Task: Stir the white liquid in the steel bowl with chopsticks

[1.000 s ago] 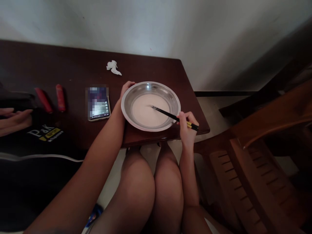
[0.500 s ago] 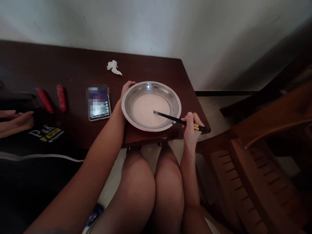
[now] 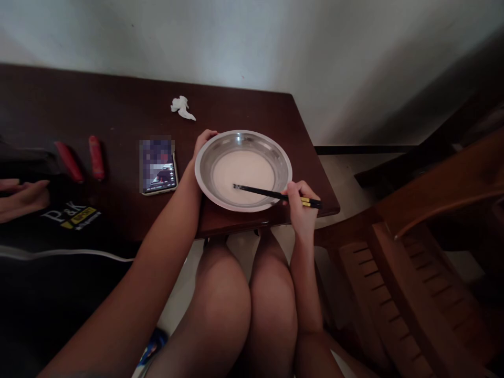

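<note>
A wide metal bowl (image 3: pixel 205 185) stands near the front edge of the dark wooden table, with a milky, off-white liquid (image 3: pixel 244 170) in its bottom. My left hand (image 3: pixel 202 143) grips the bowl's left side; some of its fingers are hidden behind the rim. Black chopsticks (image 3: pixel 262 191) with gold bands are held closed together in my right hand (image 3: pixel 301 202), at the bowl's right rim. Their tips reach into the bowl, at the liquid left of its middle.
Left of the bowl lies a phone (image 3: pixel 159 165) with a lit screen. Two red-wrapped sticks (image 3: pixel 96 157) and a crumpled tissue (image 3: pixel 181 107) are on the table (image 3: pixel 252 102). Another person's hand (image 3: pixel 25 199) shows at far left. A wooden chair (image 3: pixel 378 273) stands at right.
The chopsticks first moved right and toward me through the bowl, then back left. My right hand went with them. My left hand and the bowl have stayed in place.
</note>
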A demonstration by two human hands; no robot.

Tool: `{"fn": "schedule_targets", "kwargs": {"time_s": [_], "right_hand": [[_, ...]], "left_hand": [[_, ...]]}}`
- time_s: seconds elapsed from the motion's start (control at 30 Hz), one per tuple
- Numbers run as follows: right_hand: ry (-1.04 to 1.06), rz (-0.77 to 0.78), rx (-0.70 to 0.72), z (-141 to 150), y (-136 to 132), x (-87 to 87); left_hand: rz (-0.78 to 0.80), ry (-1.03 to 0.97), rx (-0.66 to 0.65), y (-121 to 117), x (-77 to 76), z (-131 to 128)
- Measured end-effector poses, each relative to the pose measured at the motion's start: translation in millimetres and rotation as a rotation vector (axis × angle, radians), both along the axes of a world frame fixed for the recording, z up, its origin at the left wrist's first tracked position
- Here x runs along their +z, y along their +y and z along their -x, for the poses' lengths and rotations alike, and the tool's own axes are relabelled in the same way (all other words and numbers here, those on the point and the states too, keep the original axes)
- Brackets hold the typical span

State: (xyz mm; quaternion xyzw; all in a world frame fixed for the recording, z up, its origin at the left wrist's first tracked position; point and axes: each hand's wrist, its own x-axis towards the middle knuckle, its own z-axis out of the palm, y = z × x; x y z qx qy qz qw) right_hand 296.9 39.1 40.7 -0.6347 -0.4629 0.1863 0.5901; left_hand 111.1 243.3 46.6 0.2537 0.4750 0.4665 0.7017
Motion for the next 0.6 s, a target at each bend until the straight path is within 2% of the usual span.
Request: {"fn": "schedule_targets", "kwargs": {"time_s": [0.07, 0.17, 0.23, 0.4, 0.53, 0.6], "right_hand": [[-0.031, 0.005, 0.008, 0, 1, -1.2], [-0.01, -0.042, -0.136, -1, 0, -1.4], [0.032, -0.062, -0.172, -1, -1, -0.4], [0.022, -0.017, 0.036, 0, 0, -1.1], [0.031, -0.057, -0.117, -2, 1, -2.4], [0.06, -0.068, -0.139, -2, 0, -1.8]], "left_hand": [[0.002, 0.012, -0.002, 1, -0.8, 0], [0.009, 0.014, -0.019, 2, -1.4, 1], [0.004, 0.007, -0.016, 2, -1.7, 1], [-0.023, -0.01, -0.005, 7, -6.7, 2], [-0.03, 0.012, -0.047, 11, -12.6, 4], [-0.037, 0.008, -0.049, 12, -14.4, 5]]}}
